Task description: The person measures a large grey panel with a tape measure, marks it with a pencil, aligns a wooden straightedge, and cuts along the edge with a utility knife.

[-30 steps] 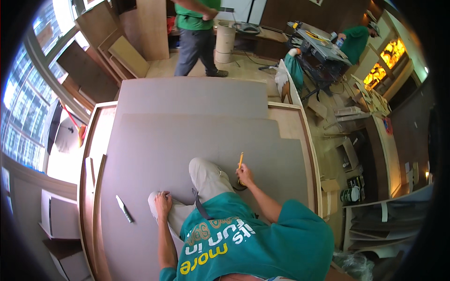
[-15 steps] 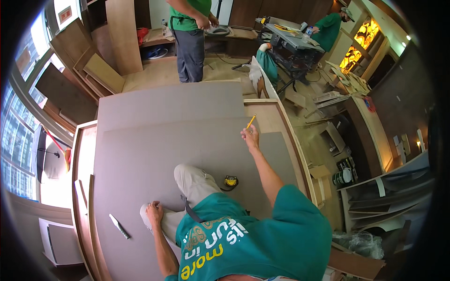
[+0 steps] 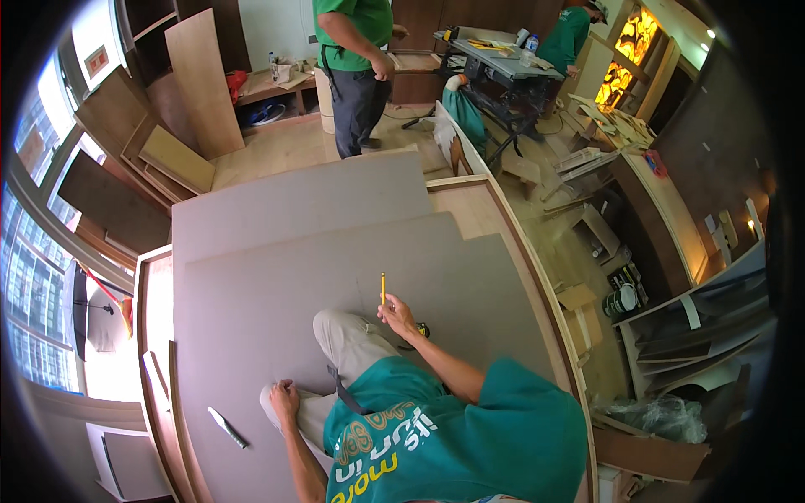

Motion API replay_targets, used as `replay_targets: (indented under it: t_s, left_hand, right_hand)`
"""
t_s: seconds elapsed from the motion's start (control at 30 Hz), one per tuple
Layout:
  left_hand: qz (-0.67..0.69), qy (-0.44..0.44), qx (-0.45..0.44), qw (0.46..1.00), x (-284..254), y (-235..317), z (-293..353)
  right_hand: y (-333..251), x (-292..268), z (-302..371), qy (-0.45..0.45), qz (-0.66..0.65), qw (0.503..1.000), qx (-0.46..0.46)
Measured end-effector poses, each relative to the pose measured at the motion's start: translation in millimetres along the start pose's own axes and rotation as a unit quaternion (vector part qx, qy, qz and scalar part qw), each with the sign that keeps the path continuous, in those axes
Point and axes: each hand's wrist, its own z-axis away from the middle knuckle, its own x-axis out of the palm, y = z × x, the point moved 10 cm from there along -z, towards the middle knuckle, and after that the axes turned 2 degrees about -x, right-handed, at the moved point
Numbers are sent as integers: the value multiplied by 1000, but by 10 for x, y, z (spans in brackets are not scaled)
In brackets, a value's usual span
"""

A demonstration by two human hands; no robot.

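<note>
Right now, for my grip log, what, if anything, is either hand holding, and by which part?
The right hand holds a yellow pencil by its near end; the left hand rests on a knee, apparently empty.

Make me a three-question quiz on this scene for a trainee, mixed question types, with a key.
1. Open question: What does the person's right hand hold?
2. True or false: The knife lies on the grey board to the right of the left hand.
3. Fill in the gap: The left hand rests on the person's bent ____.

Key:
1. A yellow pencil.
2. False; the knife lies to the left of that hand.
3. Knee.
</note>
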Motion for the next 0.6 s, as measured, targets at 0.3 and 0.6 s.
replay_targets:
  t_s: [0.3, 0.6]
  left_hand:
    - [21, -22, -44, 999, 10, -1, 12]
    - [11, -21, -17, 1000, 27, 63, 11]
  right_hand:
    - [-300, -450, -57, 51, 17, 998, -26]
    - [-2106, -199, 343, 38, -76, 978, -193]
